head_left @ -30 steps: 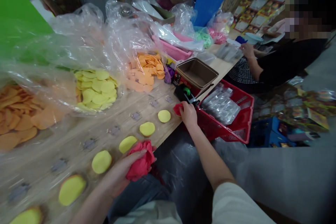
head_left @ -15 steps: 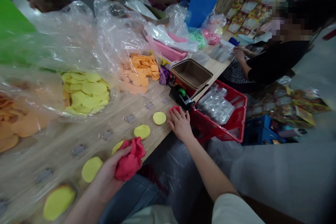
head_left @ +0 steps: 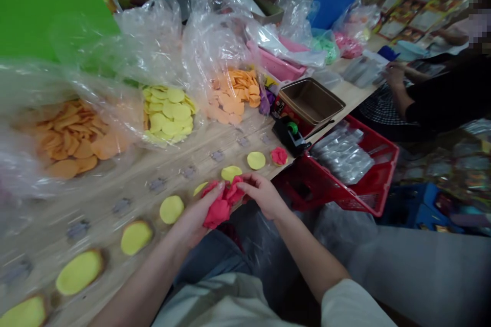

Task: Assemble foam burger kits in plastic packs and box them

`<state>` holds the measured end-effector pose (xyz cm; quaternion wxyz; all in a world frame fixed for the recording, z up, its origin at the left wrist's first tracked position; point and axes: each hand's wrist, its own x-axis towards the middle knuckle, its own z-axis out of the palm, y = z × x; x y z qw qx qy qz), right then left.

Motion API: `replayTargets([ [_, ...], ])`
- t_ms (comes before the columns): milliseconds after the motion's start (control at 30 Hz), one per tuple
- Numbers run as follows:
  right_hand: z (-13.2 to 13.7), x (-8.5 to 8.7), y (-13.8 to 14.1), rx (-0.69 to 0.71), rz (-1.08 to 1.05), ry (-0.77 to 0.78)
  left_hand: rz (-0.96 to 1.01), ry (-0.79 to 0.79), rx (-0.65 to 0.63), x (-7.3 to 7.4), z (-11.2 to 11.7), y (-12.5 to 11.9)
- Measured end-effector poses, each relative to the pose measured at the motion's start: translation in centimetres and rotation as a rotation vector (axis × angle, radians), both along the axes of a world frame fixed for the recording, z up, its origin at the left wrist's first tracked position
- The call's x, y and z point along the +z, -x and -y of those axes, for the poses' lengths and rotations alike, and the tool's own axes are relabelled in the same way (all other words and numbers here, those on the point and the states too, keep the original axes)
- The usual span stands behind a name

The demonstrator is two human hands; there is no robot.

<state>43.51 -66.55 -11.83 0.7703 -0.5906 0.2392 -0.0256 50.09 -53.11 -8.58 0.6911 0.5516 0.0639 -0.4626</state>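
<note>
A bunch of soft red pieces (head_left: 218,210), thin and petal-like, is wrapped in my left hand (head_left: 197,219) near the table's front edge. The fingers of my right hand (head_left: 264,195) pinch a red piece (head_left: 235,190) at the bunch's upper right side. Along the table edge runs a row of flat yellow discs (head_left: 172,209), the nearer ones lying on darker discs. At the row's far end, a small red flower-shaped piece (head_left: 279,156) sits on a yellow disc. Beside it stands a black tape dispenser (head_left: 288,135) with a green core.
Clear plastic bags of orange discs (head_left: 71,135), yellow discs (head_left: 169,112) and lighter orange discs (head_left: 233,94) lie behind the row. A brown tin (head_left: 310,102) stands past the dispenser. A red crate (head_left: 383,184) of clear packs is at right. Another person's hands (head_left: 395,74) work farther along.
My right hand has come back from the far yellow disc, leaving a red piece there, and now meets the bunch in my left hand. The view has shifted left.
</note>
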Motion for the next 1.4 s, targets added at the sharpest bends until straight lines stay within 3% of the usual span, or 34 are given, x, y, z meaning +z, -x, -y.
replayTargets([
  [100, 0.5, 0.4, 0.1, -0.065, 0.008, 0.086, 0.307, -0.116, -0.098, -0.5, -0.2, -0.1],
  [167, 0.8, 0.6, 0.1, -0.036, 0.007, 0.045, 0.375, -0.153, -0.070, -0.6, -0.1, -0.3],
  [333, 1.8, 0.0, 0.0, 0.003, -0.087, -0.402, -0.159, 0.038, 0.001, -0.3, 0.0, -0.6],
  [400, 2.6, -0.3, -0.1, -0.023, -0.124, -0.438, -0.256, 0.033, -0.006, -0.4, 0.0, -0.7],
  [467, 3.9, -0.3, -0.4, -0.137, -0.115, -0.328, -0.287, 0.009, 0.009, -0.8, -0.1, -0.7],
  [533, 5.5, -0.1, -0.8, -0.278, -0.066, -0.106, -0.311, 0.007, 0.027, -1.1, -0.2, -0.7],
  [600, 7.0, 0.0, -1.4, -0.331, -0.010, 0.154, -0.324, 0.021, 0.033, -1.3, -0.2, -0.6],
  [767, 9.0, -1.4, -3.1, -0.117, 0.058, 0.576, -0.338, 0.024, 0.023, -1.4, 0.1, -0.4],
  [867, 9.3, -2.2, -3.4, -0.113, 0.035, 0.803, -0.338, 0.032, 0.019, -1.5, 0.1, -0.3],
  [1000, 9.4, -1.5, -2.8, -0.117, 0.073, 1.104, -0.324, 0.039, 0.015, -1.6, -0.1, -0.4],
  [1100, 8.8, -1.4, -2.1, 0.049, 0.087, 1.369, -0.320, 0.036, 0.014, -1.6, 0.0, -0.3],
  [1167, 8.1, -2.1, -1.6, 0.197, 0.077, 1.447, -0.320, 0.032, 0.002, -1.6, 0.0, -0.1],
  [1267, 7.4, -3.6, -0.6, 0.256, 0.120, 1.500, -0.314, 0.023, -0.012, -1.6, -0.2, 0.0],
  [1400, 7.3, -4.1, 0.6, 0.036, 0.172, 1.521, -0.312, 0.022, -0.006, -1.6, -0.5, -0.1],
])
